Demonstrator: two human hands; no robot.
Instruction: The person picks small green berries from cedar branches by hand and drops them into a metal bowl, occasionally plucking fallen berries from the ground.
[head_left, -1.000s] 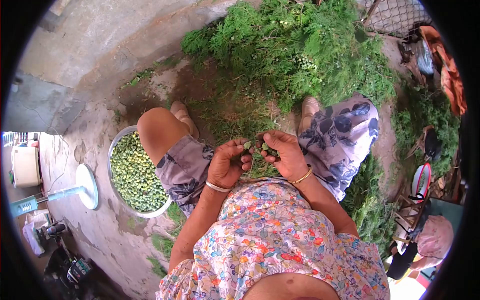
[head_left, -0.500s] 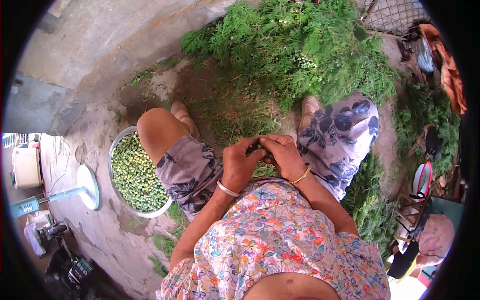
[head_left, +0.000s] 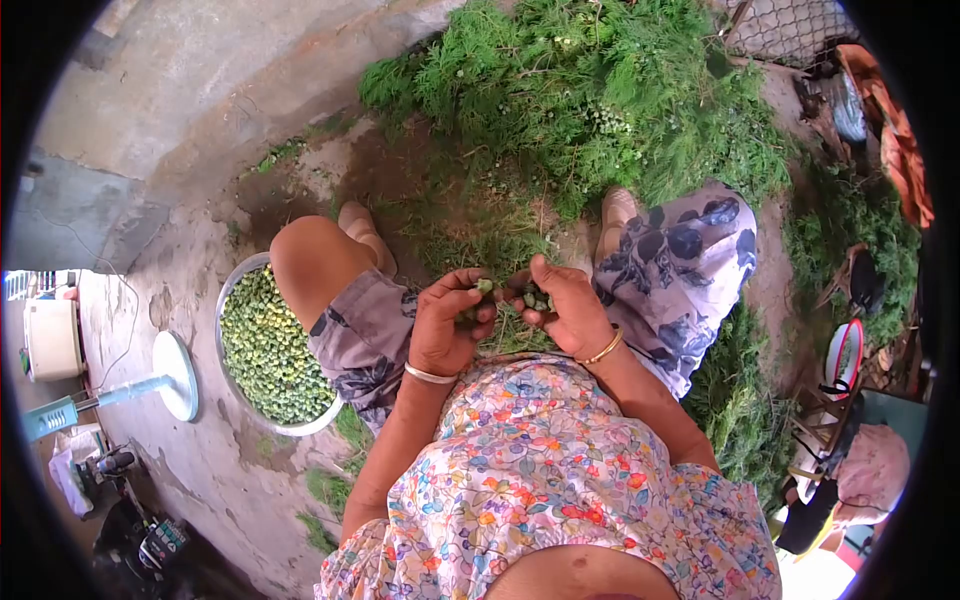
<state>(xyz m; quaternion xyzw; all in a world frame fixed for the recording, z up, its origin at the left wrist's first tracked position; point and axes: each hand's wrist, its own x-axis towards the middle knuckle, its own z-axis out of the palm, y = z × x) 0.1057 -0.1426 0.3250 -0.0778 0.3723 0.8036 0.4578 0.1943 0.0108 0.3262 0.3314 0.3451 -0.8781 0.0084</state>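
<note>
My left hand (head_left: 447, 322) pinches a small green seed cone (head_left: 486, 286) between thumb and fingertips, in front of my lap. Beside it, a short gap away, my right hand (head_left: 570, 312) is closed around a few green cones (head_left: 537, 298); its fingers partly hide them. Past my feet lies a large heap of leafy evergreen branches (head_left: 560, 120), with clusters of pale cones among the foliage. By my left leg stands a round metal basin (head_left: 296, 431) filled with loose green and yellowish cones (head_left: 270, 350).
A pale blue fan (head_left: 176, 375) lies sideways in view at the left, near a white box (head_left: 54, 338). More cut branches (head_left: 745, 420) lie along my right side. A wire mesh (head_left: 790, 32) and an orange cloth (head_left: 900, 150) are at the far right.
My hands were together and have parted, the left one moving to the left. The cones between the fingers now show more clearly. The basin and the branches stay in place.
</note>
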